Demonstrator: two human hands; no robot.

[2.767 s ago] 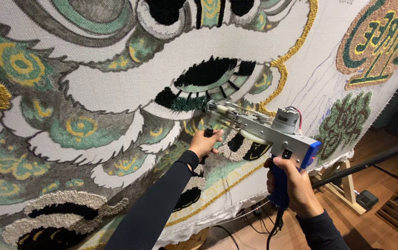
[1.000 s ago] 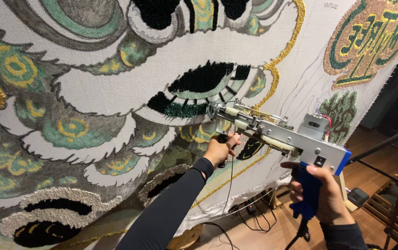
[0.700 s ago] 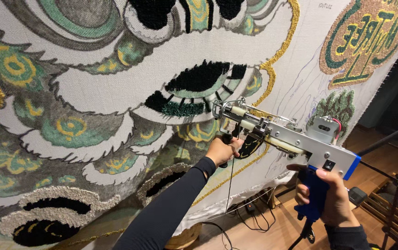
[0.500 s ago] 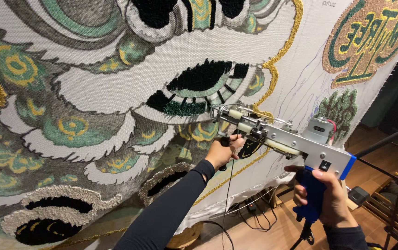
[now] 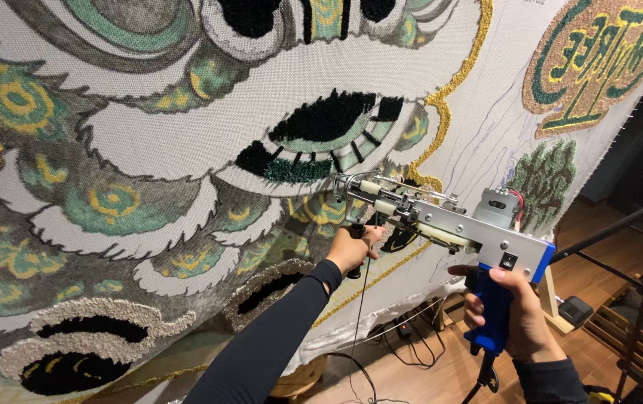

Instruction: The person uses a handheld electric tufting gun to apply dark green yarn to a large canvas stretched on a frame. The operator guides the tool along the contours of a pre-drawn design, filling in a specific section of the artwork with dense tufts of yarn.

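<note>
Tufting gun [image 5: 441, 221] sits at centre right, its needle end against the stretched cloth [image 5: 187, 150]. Right hand [image 5: 512, 314] is clamped on the blue grip, left hand [image 5: 351, 251] apparently closed on the front handle. Uneven pressure could tear the cloth, and the dangling yarn [image 5: 362, 299] might snag.

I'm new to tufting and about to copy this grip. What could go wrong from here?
The left hand grips the front handle right under the tufting gun's needle end, so fingers could stray into moving parts. A thin dark yarn hangs past that hand and might snag. Cables lie on the floor below the stretched cloth, a possible trip hazard. The right hand alone carries the rear grip, so the gun could tilt.
</note>
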